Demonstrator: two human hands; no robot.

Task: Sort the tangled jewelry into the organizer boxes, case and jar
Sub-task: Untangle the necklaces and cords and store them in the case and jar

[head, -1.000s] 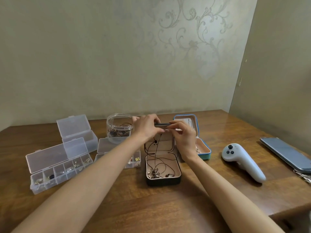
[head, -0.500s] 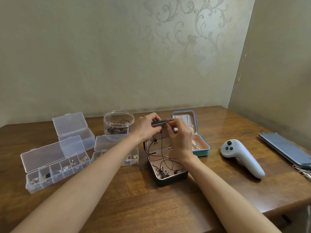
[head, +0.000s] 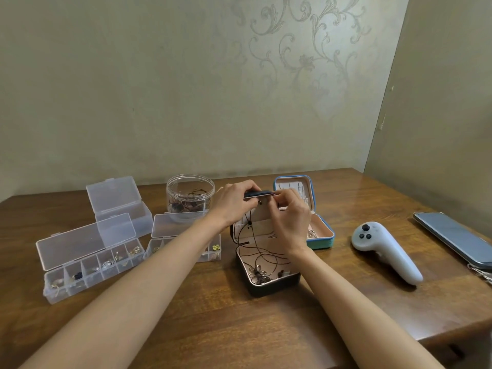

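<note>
A black jewelry case [head: 274, 284] stands open in the middle of the table, its lid upright. My left hand [head: 234, 202] grips the lid's top edge. My right hand [head: 288, 215] pinches something small, probably a cord end, just under that edge. Thin dark cord necklaces [head: 262, 253] hang from the lid into the tray, where several pendants lie. A blue case [head: 320, 242] stands open behind it. A clear jar [head: 190, 201] holds dark tangled jewelry. Three clear organizer boxes, long [head: 87, 265], square [head: 117, 203] and small [head: 213, 253], lie at the left.
A white game controller [head: 386, 251] lies right of the cases. A phone [head: 452, 238] rests near the table's right edge, with a bit of metal chain [head: 482, 272] beside it. The wall stands close behind the table.
Both hands stay at the black case's lid while the fingers work there. The case's front has swung a little to the right. The camera has shifted slightly.
</note>
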